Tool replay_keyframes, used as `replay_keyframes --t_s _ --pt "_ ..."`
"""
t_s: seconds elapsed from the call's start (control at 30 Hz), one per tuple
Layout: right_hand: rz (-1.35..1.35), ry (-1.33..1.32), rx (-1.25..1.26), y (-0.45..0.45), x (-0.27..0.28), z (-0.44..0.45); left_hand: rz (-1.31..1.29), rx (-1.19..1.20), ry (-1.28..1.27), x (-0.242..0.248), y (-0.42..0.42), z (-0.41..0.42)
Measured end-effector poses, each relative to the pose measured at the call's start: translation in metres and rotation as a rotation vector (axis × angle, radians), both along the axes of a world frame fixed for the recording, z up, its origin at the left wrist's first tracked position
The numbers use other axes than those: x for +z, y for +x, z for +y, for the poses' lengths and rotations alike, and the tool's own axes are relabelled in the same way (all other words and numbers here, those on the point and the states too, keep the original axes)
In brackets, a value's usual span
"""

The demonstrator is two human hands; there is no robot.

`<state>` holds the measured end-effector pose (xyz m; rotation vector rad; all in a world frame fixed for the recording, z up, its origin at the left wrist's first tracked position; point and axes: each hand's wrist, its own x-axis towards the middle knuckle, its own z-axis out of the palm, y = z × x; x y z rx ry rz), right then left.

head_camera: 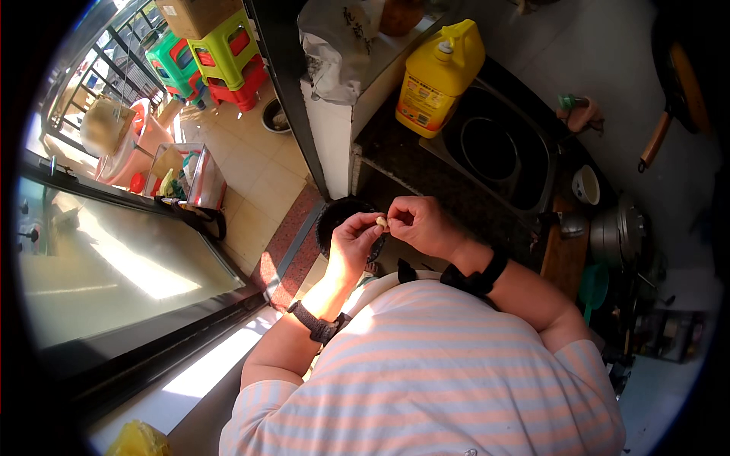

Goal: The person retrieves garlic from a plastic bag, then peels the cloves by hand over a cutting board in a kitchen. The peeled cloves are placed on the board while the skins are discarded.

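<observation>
Between the thumb and fingertips of my left hand (355,236) is a small pale piece, perhaps a garlic clove (381,222). My right hand (419,224) touches the same piece from the right, with its thumb and forefinger pinched together at its edge. Both hands are raised in front of my striped shirt, over a dark round bin (333,219) on the floor. What the bin holds is too dark to tell.
A dark stone counter (393,151) bears a large yellow pump bottle (436,80) and a black cooktop (490,148). Right of them are a white bowl (585,185), a wooden board (562,251) and a metal pot (610,235). A glass door (131,273) stands at left; stacked plastic stools (225,54) are beyond.
</observation>
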<state>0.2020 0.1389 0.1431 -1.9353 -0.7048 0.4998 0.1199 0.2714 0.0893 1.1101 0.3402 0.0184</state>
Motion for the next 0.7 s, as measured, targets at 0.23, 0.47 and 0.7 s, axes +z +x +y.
replay_keyframes --t_s 0.23,0.47,0.7 --pt "0.031 0.019 -0.007 0.0 0.001 -0.001 0.0 0.0 0.014 -0.002 -0.003 0.004" --pt "-0.082 -0.049 0.063 -0.003 0.005 -0.002 -0.159 0.032 0.291 -0.004 -0.006 0.003" --pt "-0.141 -0.064 0.103 -0.005 0.011 -0.006 -0.288 0.018 0.55 0.003 -0.007 0.005"
